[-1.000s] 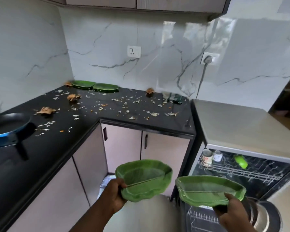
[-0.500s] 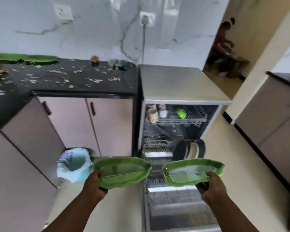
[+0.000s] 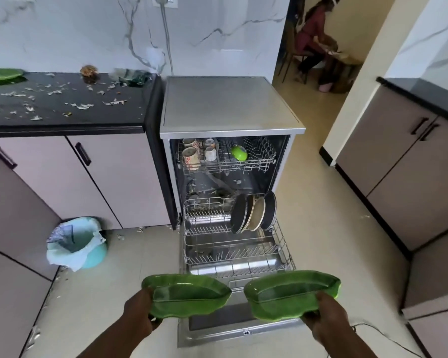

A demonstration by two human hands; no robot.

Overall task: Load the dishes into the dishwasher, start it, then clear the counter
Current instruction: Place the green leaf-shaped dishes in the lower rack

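The dishwasher (image 3: 230,120) stands open, its door (image 3: 241,324) lying flat and the lower rack (image 3: 233,244) pulled out over it, with dark and beige plates (image 3: 252,213) upright at its right back. The upper rack (image 3: 228,161) holds cups (image 3: 192,153) and a green bowl (image 3: 239,152). A bin with a pale liner (image 3: 75,244) stands on the floor at the left. The black worktop (image 3: 62,122) is covered with scraps, and one green plate (image 3: 3,74) lies at its far left. The left hand (image 3: 137,316) grips the near edge of a green leaf-shaped plate (image 3: 189,295); the right hand (image 3: 326,319) grips a second leaf plate (image 3: 290,293), fingers curled under each rim, both above the door
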